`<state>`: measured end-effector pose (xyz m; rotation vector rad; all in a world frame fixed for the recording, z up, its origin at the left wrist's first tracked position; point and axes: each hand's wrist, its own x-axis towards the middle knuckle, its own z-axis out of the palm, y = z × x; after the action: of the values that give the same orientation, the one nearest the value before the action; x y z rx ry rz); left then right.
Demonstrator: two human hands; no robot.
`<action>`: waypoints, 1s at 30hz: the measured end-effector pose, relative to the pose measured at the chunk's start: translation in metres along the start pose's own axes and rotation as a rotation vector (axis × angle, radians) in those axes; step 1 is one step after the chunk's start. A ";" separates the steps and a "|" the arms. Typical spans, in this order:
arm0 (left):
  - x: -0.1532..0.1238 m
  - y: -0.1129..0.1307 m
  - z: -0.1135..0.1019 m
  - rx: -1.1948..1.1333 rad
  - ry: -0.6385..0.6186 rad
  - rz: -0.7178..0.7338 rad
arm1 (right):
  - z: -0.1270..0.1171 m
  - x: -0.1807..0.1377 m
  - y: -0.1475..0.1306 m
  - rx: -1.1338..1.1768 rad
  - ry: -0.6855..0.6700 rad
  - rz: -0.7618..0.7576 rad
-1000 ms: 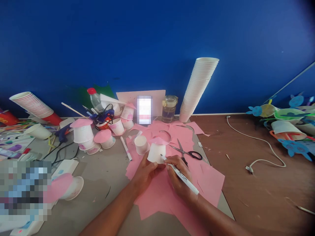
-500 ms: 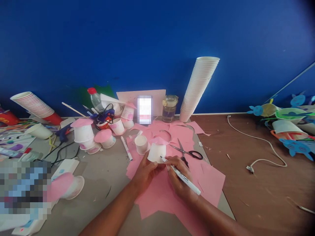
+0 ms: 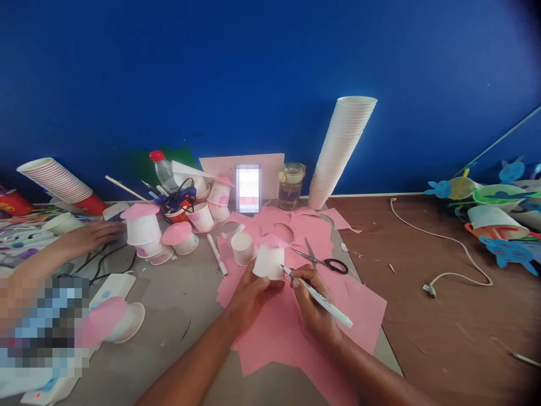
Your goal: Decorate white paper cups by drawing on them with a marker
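My left hand [image 3: 250,290] is closed round the lower left of an upside-down white paper cup [image 3: 269,263], which has a pink paper piece [image 3: 273,241] on top. In my right hand [image 3: 315,299] is a white acrylic marker [image 3: 327,304], its tip at the cup's right side; I cannot tell whether it touches. Both hands are over pink paper sheets [image 3: 274,344]. A second paper cup [image 3: 243,250] stands just left of the held one. Scissors [image 3: 321,260] lie partly spread to the right, one handle hidden behind my right hand. A capped marker [image 3: 217,255] lies to the left.
A tall leaning stack of white cups [image 3: 342,152] stands at the back beside a glass jar [image 3: 291,183]. Pink-topped cups [image 3: 141,228] sit at left, where another person's hand [image 3: 93,234] reaches in. A white cable [image 3: 448,242] crosses the brown table at right.
My right hand has shifted slightly right with the marker, its tip now nearer the cup's right edge. Another person's arm has come in from the left. My left hand holds still.
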<state>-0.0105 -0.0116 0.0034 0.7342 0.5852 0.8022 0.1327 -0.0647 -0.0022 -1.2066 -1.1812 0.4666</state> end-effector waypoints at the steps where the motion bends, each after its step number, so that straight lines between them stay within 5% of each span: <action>1: 0.000 0.000 0.000 0.002 -0.003 0.001 | 0.000 0.000 0.001 0.003 -0.008 -0.003; 30: -0.001 -0.001 -0.001 -0.003 0.020 -0.006 | 0.000 0.002 -0.001 -0.053 -0.033 -0.046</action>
<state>-0.0108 -0.0124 0.0022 0.7218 0.6039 0.8055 0.1331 -0.0635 -0.0004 -1.2190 -1.2539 0.4247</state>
